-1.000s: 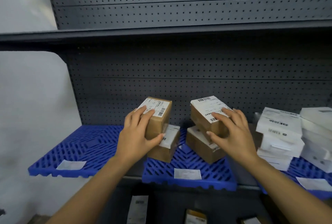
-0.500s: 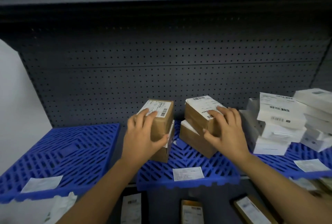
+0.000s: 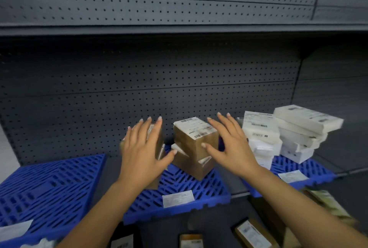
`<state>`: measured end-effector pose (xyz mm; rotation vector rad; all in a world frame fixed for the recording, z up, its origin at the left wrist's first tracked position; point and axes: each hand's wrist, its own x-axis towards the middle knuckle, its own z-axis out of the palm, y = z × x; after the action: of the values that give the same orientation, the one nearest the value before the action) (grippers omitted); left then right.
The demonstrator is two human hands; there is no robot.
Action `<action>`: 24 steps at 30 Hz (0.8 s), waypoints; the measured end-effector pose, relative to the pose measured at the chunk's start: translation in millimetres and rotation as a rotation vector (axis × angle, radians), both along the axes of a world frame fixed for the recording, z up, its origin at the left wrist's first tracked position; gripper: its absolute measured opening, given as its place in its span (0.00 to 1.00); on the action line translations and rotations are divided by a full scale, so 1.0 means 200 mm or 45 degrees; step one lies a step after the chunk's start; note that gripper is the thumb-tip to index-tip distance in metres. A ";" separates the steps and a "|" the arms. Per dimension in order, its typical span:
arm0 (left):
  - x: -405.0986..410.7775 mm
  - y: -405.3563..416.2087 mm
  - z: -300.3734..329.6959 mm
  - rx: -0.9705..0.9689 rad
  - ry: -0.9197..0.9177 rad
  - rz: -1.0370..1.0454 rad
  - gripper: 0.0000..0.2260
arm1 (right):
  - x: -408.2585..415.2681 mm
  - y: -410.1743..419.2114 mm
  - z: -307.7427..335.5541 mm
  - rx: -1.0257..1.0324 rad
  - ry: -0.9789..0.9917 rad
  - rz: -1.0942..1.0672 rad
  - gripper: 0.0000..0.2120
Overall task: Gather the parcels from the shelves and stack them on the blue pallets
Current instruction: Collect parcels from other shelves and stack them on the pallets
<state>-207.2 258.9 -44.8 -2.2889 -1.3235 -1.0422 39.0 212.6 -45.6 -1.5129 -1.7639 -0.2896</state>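
Left pallet (image 3: 49,184) bare. Your left hand (image 3: 142,154), fingers spread, covers one brown parcel stack (image 3: 157,148) on the middle pallet (image 3: 179,186); your right hand (image 3: 231,146), fingers spread, flanks the other stack (image 3: 194,138). Placing looks finished; next, fetch parcels from the lower shelf (image 3: 253,231).

Matt cardboard parcels (image 3: 196,140); slatted plastic pallet (image 3: 179,186)

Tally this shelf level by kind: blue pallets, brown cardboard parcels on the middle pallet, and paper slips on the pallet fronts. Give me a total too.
Blue pallets: 3
Brown parcels on the middle pallet: 4, in two stacks of 2
Paper slips: 3
Total: 10
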 end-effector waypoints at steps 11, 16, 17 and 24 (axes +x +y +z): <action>0.75 -0.36 0.32 0.073 -0.067 -0.377 0.35 | 0.56 -0.66 0.37 0.143 0.097 -0.245 0.30; 1.09 -0.56 0.34 0.053 -0.068 -0.486 0.34 | 0.81 -0.97 0.45 0.131 0.033 -0.390 0.29; 1.15 -0.60 0.34 0.048 -0.067 -0.503 0.33 | 0.86 -1.03 0.46 0.127 0.022 -0.413 0.29; 1.50 -0.81 0.39 0.046 -0.033 -0.627 0.34 | 1.16 -1.28 0.48 0.080 -0.002 -0.533 0.30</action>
<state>91.8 97.5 32.3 -2.6476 -0.7487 -1.2262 271.0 -44.4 49.5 -1.8268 -1.4116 -0.5481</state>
